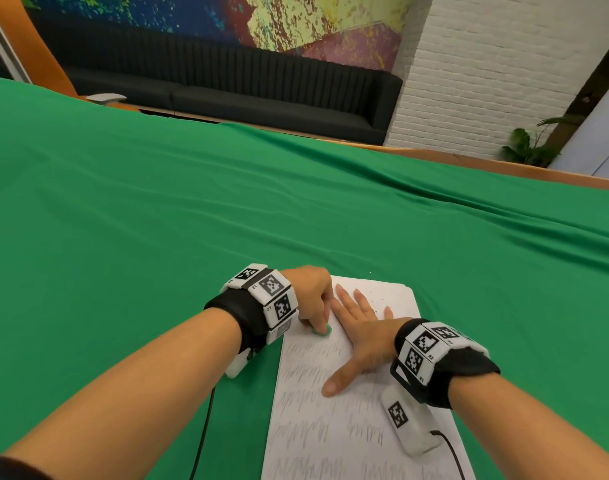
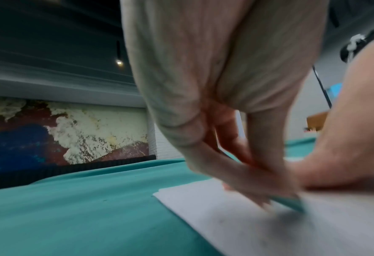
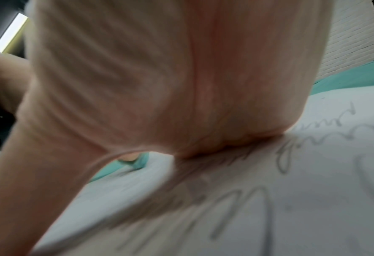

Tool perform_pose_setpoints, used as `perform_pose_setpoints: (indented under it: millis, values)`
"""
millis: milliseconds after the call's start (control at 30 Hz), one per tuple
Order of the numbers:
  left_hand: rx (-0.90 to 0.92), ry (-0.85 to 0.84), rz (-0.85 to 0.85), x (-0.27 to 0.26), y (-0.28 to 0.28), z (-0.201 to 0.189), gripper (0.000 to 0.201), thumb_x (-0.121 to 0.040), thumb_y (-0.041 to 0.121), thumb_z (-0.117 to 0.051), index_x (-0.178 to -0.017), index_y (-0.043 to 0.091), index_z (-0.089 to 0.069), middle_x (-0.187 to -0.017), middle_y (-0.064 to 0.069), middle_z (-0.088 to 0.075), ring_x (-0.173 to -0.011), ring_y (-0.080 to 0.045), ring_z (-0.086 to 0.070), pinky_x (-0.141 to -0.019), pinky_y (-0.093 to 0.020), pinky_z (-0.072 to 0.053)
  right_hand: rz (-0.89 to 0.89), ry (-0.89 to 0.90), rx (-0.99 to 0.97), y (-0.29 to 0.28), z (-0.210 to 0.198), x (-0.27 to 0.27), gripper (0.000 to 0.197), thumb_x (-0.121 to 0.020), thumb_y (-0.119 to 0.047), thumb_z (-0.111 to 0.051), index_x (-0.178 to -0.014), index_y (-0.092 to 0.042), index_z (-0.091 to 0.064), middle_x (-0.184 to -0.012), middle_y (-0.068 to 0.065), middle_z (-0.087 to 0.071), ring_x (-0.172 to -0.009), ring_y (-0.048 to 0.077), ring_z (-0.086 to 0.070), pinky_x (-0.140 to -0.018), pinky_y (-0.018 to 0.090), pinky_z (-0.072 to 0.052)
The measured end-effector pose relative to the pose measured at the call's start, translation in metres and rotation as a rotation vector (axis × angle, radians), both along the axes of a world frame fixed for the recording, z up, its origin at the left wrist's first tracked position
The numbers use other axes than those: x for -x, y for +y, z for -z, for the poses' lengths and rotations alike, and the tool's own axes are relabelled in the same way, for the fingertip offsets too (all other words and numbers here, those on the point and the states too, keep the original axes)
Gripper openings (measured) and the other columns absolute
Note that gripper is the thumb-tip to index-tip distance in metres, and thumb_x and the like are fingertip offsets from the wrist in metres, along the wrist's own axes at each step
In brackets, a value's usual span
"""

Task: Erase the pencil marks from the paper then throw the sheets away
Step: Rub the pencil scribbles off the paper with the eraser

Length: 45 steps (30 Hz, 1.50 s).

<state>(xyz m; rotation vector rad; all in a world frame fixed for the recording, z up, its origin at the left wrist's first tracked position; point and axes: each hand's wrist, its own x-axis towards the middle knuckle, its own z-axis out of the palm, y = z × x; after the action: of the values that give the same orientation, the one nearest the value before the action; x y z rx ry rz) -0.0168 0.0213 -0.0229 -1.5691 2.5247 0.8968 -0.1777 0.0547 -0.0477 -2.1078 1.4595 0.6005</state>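
White paper sheets [image 1: 334, 427] covered in rows of grey pencil scribbles lie on the green cloth near the front edge. My left hand [image 1: 311, 299] pinches a small green eraser [image 1: 322, 330] and presses it on the sheet's upper left part; in the left wrist view the eraser [image 2: 291, 202] shows under the blurred fingertips on the paper [image 2: 269, 225]. My right hand [image 1: 360, 327] lies flat on the paper, fingers spread, thumb out toward me. The right wrist view shows its palm [image 3: 159, 86] on the scribbled sheet [image 3: 269, 199], with the eraser [image 3: 138, 162] beyond.
A wrinkled green cloth [image 1: 227, 202] covers the whole table. A black bench sofa [image 1: 244, 98] and a white brick wall [image 1: 486, 64] stand beyond the far edge, with a plant [image 1: 528, 147] at the right. Cables trail from both wrist devices.
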Motion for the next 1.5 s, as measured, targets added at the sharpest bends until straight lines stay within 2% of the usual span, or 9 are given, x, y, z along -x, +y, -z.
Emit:
perform_pose_setpoints:
  millis: [67, 267, 400, 567, 700, 867, 1067, 1233, 1500]
  values:
    - [-0.116, 0.011, 0.040, 0.001, 0.005, 0.001, 0.014, -0.077, 0.020, -0.084, -0.078, 0.012, -0.073, -0.073, -0.001, -0.071, -0.069, -0.015, -0.067, -0.084, -0.036, -0.059, -0.003, -0.004, 0.001, 0.000, 0.000, 0.001, 0.148, -0.054, -0.075, -0.078, -0.144, -0.039, 0.035, -0.148, -0.015, 0.046, -0.138, 0.015, 0.041, -0.113, 0.061, 0.018]
    - [0.166, -0.026, -0.043, 0.004, 0.000, 0.003, 0.015, -0.082, 0.018, -0.078, -0.083, 0.005, -0.070, -0.075, -0.005, -0.067, -0.079, -0.023, -0.067, -0.078, -0.033, -0.057, 0.004, -0.006, 0.006, 0.001, 0.000, 0.000, 0.148, -0.055, -0.074, -0.078, -0.145, -0.036, 0.034, -0.149, -0.015, 0.045, -0.138, 0.014, 0.040, -0.113, 0.062, 0.017]
    - [-0.033, 0.048, -0.031, 0.002, 0.006, 0.008, 0.016, -0.080, 0.022, -0.081, -0.082, 0.009, -0.072, -0.069, 0.001, -0.069, -0.065, -0.011, -0.064, -0.075, -0.027, -0.057, -0.012, 0.002, 0.001, 0.000, 0.001, 0.001, 0.148, -0.055, -0.075, -0.077, -0.145, -0.037, 0.034, -0.148, -0.015, 0.046, -0.138, 0.015, 0.041, -0.113, 0.061, 0.017]
    - [0.180, -0.024, -0.064, 0.007, 0.003, 0.007, 0.019, -0.081, 0.019, -0.077, -0.089, 0.003, -0.072, -0.087, -0.008, -0.071, -0.082, -0.023, -0.068, -0.077, -0.034, -0.058, 0.000, -0.007, 0.004, 0.002, 0.000, 0.001, 0.148, -0.055, -0.074, -0.078, -0.146, -0.036, 0.033, -0.149, -0.014, 0.044, -0.138, 0.015, 0.040, -0.113, 0.062, 0.017]
    - [-0.028, -0.020, 0.024, 0.008, 0.009, 0.006, 0.018, -0.078, 0.023, -0.082, -0.085, 0.010, -0.073, -0.075, 0.001, -0.069, -0.073, -0.015, -0.066, -0.083, -0.034, -0.059, -0.016, 0.006, 0.006, 0.001, 0.000, 0.001, 0.146, -0.055, -0.075, -0.077, -0.145, -0.039, 0.033, -0.149, -0.014, 0.045, -0.138, 0.015, 0.041, -0.111, 0.060, 0.018]
    - [0.174, -0.044, -0.062, 0.010, 0.004, 0.004, 0.020, -0.080, 0.020, -0.079, -0.088, 0.004, -0.070, -0.088, -0.009, -0.070, -0.088, -0.026, -0.068, -0.082, -0.036, -0.057, -0.001, -0.010, 0.009, 0.001, 0.001, 0.001, 0.147, -0.056, -0.073, -0.078, -0.146, -0.037, 0.033, -0.150, -0.014, 0.044, -0.138, 0.014, 0.040, -0.113, 0.061, 0.018]
    - [0.023, 0.026, -0.012, 0.011, 0.009, 0.005, 0.014, -0.078, 0.020, -0.083, -0.079, 0.013, -0.071, -0.068, 0.007, -0.063, -0.072, -0.014, -0.063, -0.083, -0.033, -0.058, -0.018, 0.006, -0.001, -0.001, 0.002, 0.001, 0.143, -0.056, -0.074, -0.077, -0.146, -0.042, 0.030, -0.149, -0.013, 0.044, -0.138, 0.018, 0.041, -0.109, 0.062, 0.019]
    - [0.052, -0.011, 0.002, 0.016, 0.012, 0.001, 0.016, -0.079, 0.020, -0.081, -0.081, 0.011, -0.069, -0.063, 0.008, -0.059, -0.071, -0.015, -0.061, -0.083, -0.033, -0.058, 0.026, -0.073, 0.054, 0.001, -0.004, 0.010, 0.150, -0.048, -0.075, -0.081, -0.147, -0.043, 0.027, -0.158, -0.012, 0.031, -0.145, 0.017, 0.028, -0.115, 0.062, 0.011]
    - [-0.051, 0.016, 0.029, 0.014, 0.007, -0.001, 0.021, -0.080, 0.016, -0.081, -0.072, 0.012, -0.062, -0.066, 0.005, -0.064, -0.063, -0.011, -0.060, -0.083, -0.036, -0.058, 0.107, 0.085, 0.011, 0.006, -0.004, 0.047, 0.152, -0.046, -0.083, -0.074, -0.145, -0.038, 0.033, -0.150, -0.011, 0.045, -0.143, 0.024, 0.033, -0.113, 0.069, 0.005]
